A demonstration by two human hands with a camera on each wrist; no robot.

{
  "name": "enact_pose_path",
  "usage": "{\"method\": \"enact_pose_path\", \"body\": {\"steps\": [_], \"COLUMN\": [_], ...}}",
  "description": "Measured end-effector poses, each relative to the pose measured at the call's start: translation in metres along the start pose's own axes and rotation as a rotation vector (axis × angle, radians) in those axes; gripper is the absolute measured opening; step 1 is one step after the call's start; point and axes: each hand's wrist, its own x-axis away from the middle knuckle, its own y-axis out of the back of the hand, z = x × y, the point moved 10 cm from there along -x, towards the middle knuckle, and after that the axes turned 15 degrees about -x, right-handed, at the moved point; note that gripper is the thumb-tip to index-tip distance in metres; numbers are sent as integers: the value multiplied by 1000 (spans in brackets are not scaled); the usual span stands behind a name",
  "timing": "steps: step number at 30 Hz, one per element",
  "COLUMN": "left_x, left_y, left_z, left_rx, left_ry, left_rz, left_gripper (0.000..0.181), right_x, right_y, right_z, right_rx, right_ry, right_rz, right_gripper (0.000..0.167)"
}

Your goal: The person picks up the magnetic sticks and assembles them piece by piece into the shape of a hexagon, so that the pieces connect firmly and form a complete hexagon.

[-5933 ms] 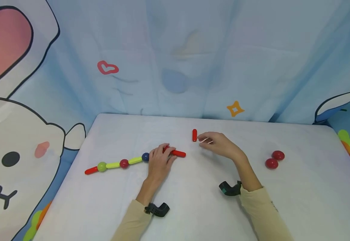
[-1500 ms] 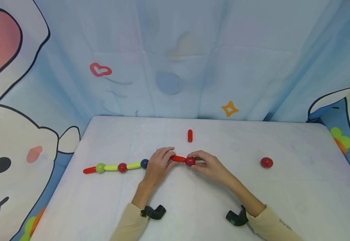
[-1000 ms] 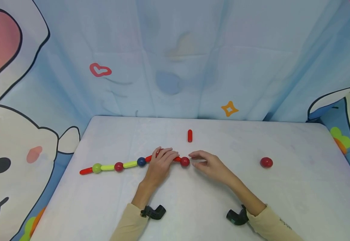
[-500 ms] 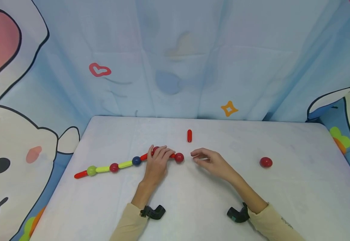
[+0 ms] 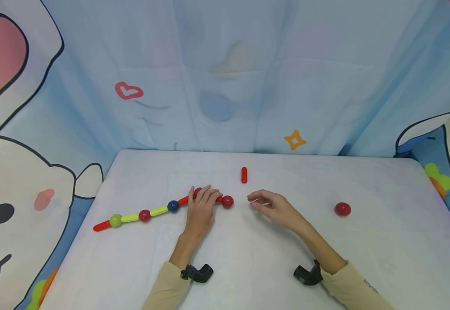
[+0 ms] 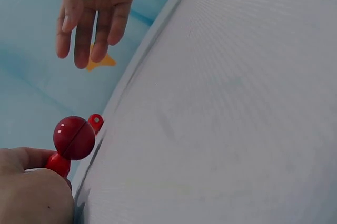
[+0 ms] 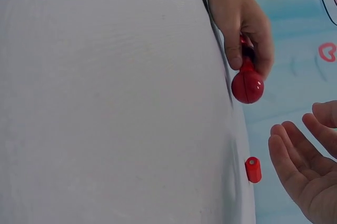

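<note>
A chain of coloured rods and balls (image 5: 145, 215) lies across the left half of the table, running red, green, yellow and blue. My left hand (image 5: 201, 215) grips its right part, thumb and fingers round a red rod (image 6: 59, 165); some pieces there are hidden under the fingers. A red ball (image 5: 227, 202) ends the chain, just beyond those fingertips. My right hand (image 5: 277, 209) hovers to the right of that ball, fingers loosely bent and holding nothing. Farther back, a single red rod (image 5: 244, 175) lies apart from the chain.
On the right side of the white table (image 5: 364, 258) rests a loose red ball (image 5: 343, 209). A light blue printed curtain (image 5: 225, 77) hangs behind the table's far edge. Each wrist wears a black camera.
One of two loose red balls on the right now sits at the chain's end. My right hand released it and drew back slightly; my left hand shifted the chain leftward.
</note>
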Motion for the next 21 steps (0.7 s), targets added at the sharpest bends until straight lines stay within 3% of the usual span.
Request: {"method": "enact_pose_path", "body": {"steps": [11,21], "left_x": [-4,-14], "left_y": [-3,-10], "left_z": [0,2], "left_rx": [-36,-28], "left_ry": [-7,-24], "left_rz": [63,175], "left_gripper": [42,49], "right_x": [-2,-25], "right_y": [13,24], "right_z": [6,23], "right_rx": [35,36], "right_ry": [6,42], "right_rz": [-18,-79], "right_gripper": [28,30]}}
